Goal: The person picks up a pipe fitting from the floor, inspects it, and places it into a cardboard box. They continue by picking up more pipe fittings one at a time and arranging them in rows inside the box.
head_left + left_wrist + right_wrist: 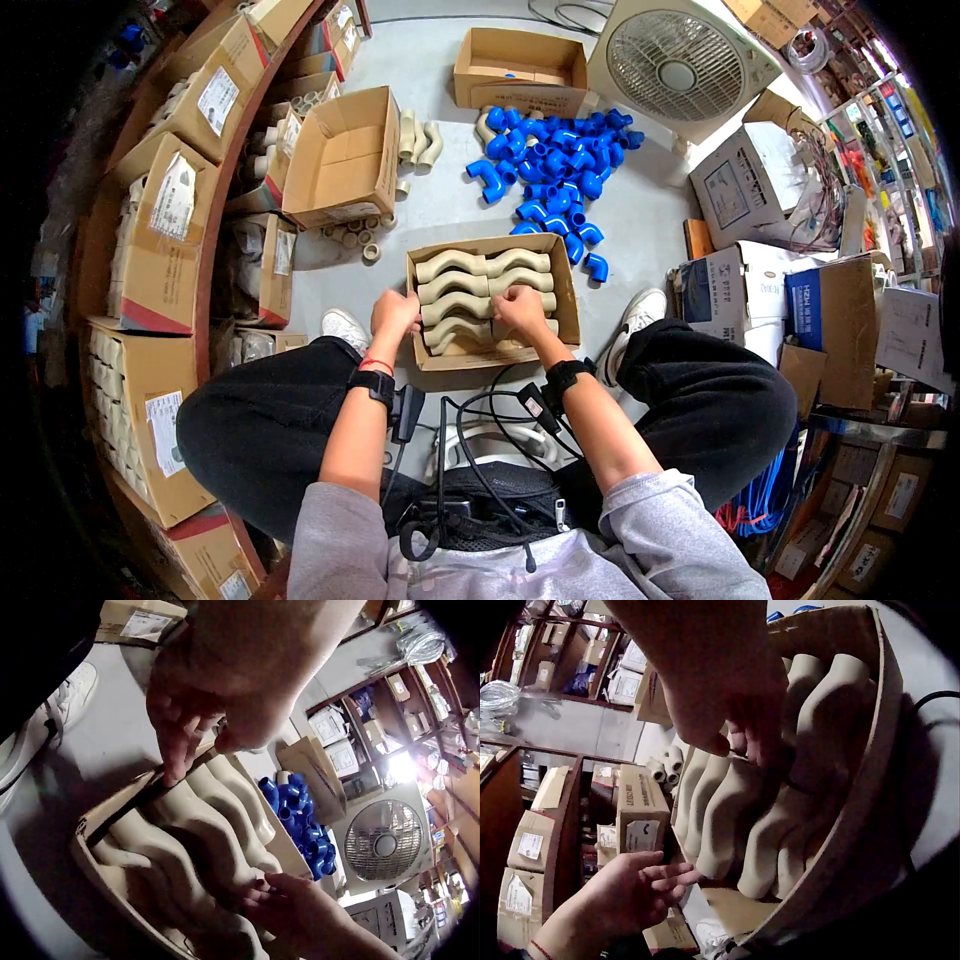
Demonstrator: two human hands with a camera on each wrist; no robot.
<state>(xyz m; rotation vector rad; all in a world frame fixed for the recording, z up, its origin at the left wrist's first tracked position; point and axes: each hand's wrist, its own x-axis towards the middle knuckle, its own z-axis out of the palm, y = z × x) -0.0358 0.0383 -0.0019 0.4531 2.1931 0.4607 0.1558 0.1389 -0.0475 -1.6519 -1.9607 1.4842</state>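
Beige wavy pipe fittings (450,263) lie in two columns inside an open cardboard box (450,362) between the person's feet. The left hand (398,312) is at the box's left side; its loosely extended fingers touch the outer end of one fitting (724,817). Over the middle of the box, the right hand (520,312) pinches that fitting's inner end between thumb and fingers. In the left wrist view, the left fingertips (174,774) reach down just inside the rim. The right palm is hidden in the head view.
Blue elbow fittings (560,165) are heaped on the floor beyond the box. An open carton (345,205) stands left, with short beige rings (371,253) beside it. A box fan (680,70) is at back right. Shelved cartons (165,235) line the left; cables (490,405) hang in front.
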